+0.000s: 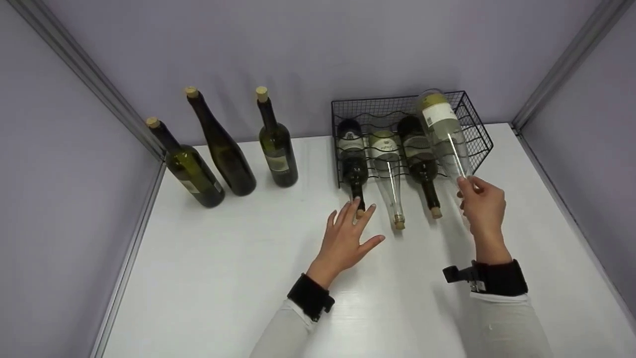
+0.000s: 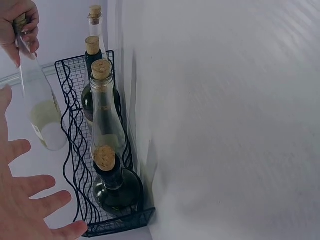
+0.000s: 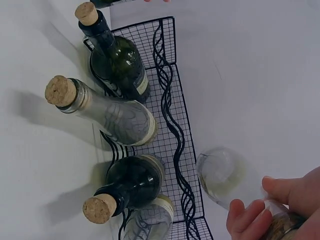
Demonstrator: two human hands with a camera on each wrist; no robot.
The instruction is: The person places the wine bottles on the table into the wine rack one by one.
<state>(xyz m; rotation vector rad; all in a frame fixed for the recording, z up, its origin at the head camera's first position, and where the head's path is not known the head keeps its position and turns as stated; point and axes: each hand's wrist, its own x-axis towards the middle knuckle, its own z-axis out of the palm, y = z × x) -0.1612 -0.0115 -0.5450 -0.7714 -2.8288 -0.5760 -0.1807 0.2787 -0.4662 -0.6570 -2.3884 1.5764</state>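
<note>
My right hand grips a clear glass bottle by its corked neck, its yellowish, labelled bottom tilted up over the right end of a black wire wine rack. In the rack lie a dark bottle, a clear bottle, another dark bottle and, at the far end in the right wrist view, a second clear bottle, mostly hidden in the head view. My left hand hovers with fingers spread near the leftmost racked bottle's neck, holding nothing.
Three corked dark bottles stand upright on the white table left of the rack: a green one, a tall slender one and a labelled one. Pale walls close in the back and both sides.
</note>
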